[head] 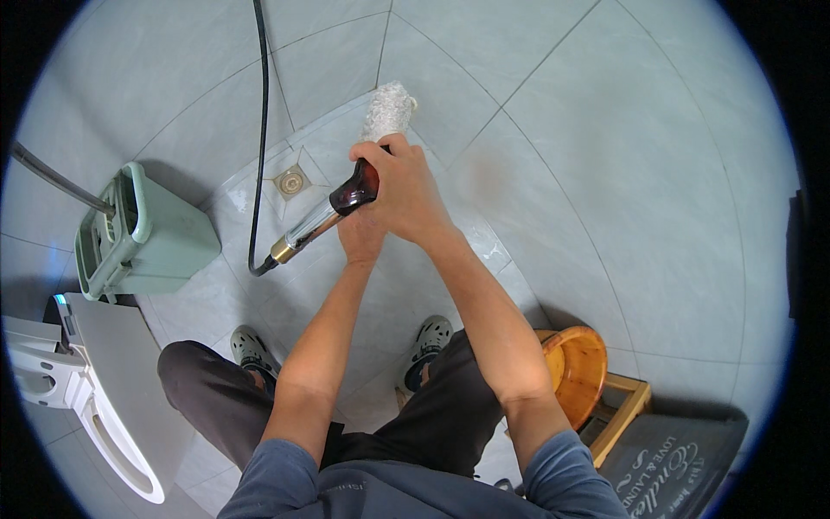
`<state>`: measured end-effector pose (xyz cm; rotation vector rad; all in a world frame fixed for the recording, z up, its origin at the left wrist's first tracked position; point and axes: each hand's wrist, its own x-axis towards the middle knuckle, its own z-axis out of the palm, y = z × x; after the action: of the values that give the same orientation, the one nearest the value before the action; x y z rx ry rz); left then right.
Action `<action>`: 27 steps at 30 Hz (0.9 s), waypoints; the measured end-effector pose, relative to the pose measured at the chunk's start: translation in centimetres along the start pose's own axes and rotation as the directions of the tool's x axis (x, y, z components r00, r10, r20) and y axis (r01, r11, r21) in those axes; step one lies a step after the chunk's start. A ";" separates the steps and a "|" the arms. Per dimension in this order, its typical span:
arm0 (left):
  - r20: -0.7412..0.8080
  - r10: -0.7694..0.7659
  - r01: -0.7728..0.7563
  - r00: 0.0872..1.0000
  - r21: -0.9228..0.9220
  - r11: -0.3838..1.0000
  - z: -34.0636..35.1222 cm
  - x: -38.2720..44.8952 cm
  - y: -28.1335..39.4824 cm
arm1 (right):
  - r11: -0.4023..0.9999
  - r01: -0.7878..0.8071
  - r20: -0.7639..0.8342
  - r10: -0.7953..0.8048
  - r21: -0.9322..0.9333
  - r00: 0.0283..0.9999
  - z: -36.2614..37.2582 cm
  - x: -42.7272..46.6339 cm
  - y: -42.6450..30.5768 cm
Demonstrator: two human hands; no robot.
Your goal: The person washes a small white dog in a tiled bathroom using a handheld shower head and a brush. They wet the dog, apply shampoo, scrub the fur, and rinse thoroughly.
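My right hand (405,188) is closed around the glossy dark red handle (356,188) of a hand-held tool. Behind the handle, a chrome shank (314,224) ends in a brass fitting (283,250), where a black hose (260,149) joins. Just past my right fingers is a white, shaggy, roller-shaped head (388,110), near the wall corner. Whether it belongs to the same tool is hidden by my hands. My left hand (363,230) lies below and behind the right one, its fingers out of sight, so what it grips does not show.
A square floor drain (291,182) lies left of the tool. Beside it stands a pale green bucket (172,240) with a grey tube entering. A white appliance (123,363) is at left. At right are a wooden tub (587,370), a wooden stool (622,422) and a dark lettered mat (674,454).
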<state>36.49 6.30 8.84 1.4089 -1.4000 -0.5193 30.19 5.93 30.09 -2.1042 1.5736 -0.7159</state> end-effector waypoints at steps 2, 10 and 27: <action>0.026 0.030 -0.031 0.999 0.036 0.999 -0.2 -0.4 -0.2 | 1.000 0.015 0.007 -0.015 0.007 1.000 0.2 -0.1 0.2; -0.034 -0.208 0.185 0.977 -0.336 0.923 -1.2 -0.2 3.8 | 0.998 0.053 0.068 -0.051 -0.023 0.996 1.0 0.4 -0.2; 0.028 0.084 -0.085 0.996 0.035 0.996 -0.8 -1.4 1.7 | 0.995 0.103 0.068 -0.102 -0.005 0.992 1.3 0.7 -0.1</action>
<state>36.05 8.19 10.07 1.3697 -1.4899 -0.4610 31.26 5.32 29.25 -2.2047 1.4441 -0.6659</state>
